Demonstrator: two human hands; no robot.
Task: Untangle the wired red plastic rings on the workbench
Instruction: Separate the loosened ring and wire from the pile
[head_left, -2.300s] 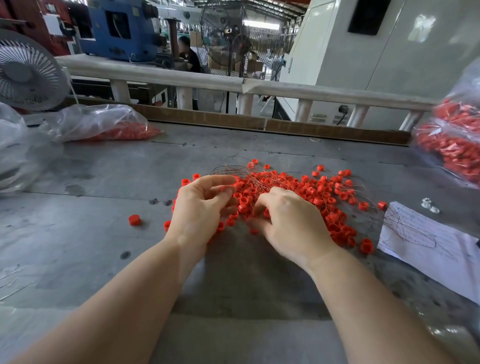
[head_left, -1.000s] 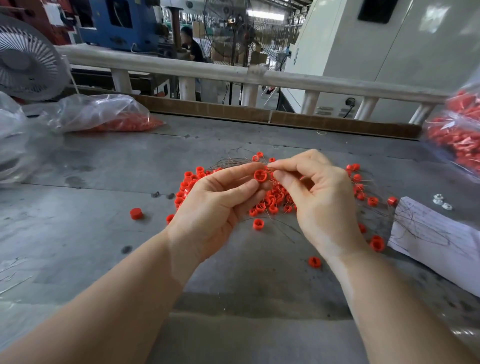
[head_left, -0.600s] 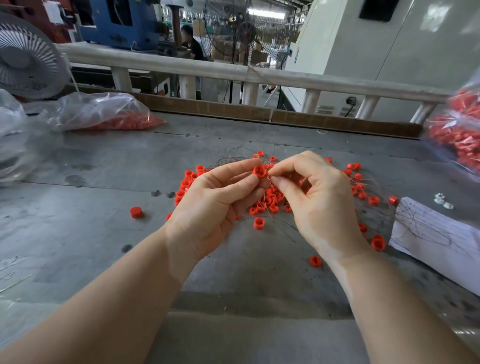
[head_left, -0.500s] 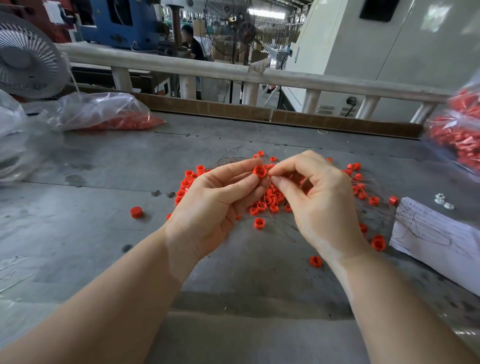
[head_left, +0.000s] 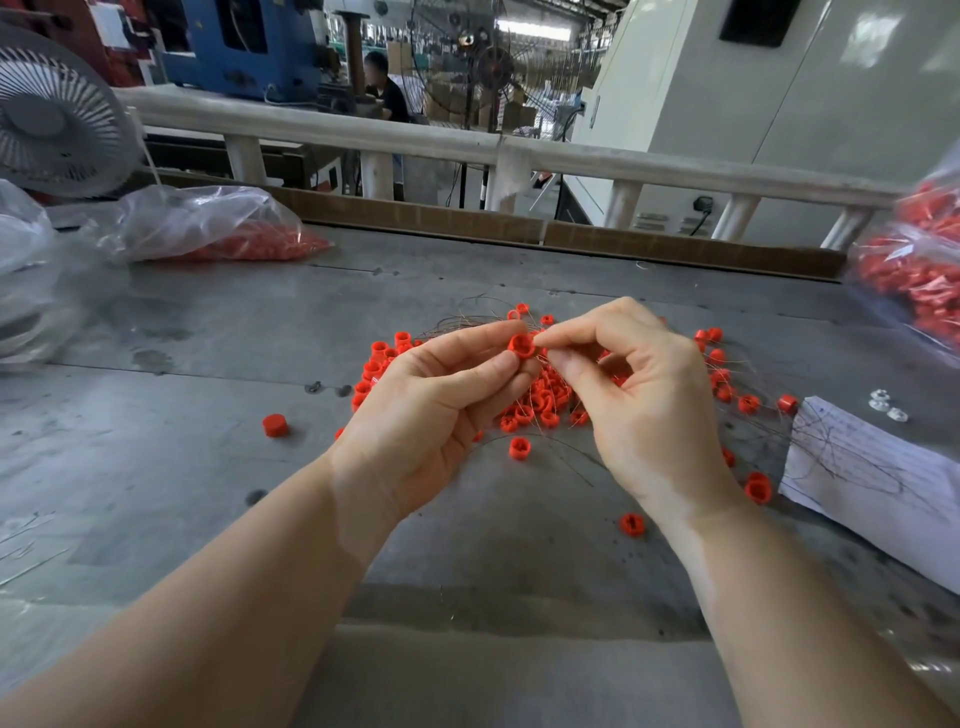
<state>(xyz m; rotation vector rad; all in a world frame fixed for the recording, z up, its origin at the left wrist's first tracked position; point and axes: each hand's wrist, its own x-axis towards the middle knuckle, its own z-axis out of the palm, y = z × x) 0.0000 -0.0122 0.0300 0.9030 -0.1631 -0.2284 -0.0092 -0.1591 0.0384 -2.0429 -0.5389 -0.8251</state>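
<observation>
Left hand (head_left: 426, 410) pinching one red ring (head_left: 521, 346) between thumb and fingers, right hand (head_left: 639, 405) pinching at its 3 o'clock edge; same grip as half a second ago, barely shifted. Grey workbench (head_left: 182, 467), fan (head_left: 57, 114) at 10 o'clock. Ring pile (head_left: 540, 400) with wires under both hands, spreading toward 2 o'clock.

Fan (head_left: 49, 111): white, at the far left edge — behind the clear bags.
Clear bag (head_left: 208, 226): lies far left, red parts inside.
Second bag (head_left: 919, 275): far right, also holding red parts.
Paper (head_left: 878, 478): white sheet at right, thin wires across it.
Nuts (head_left: 885, 405): small, pale — just beyond the paper.
Railing (head_left: 519, 150): white, along the far side.
</observation>
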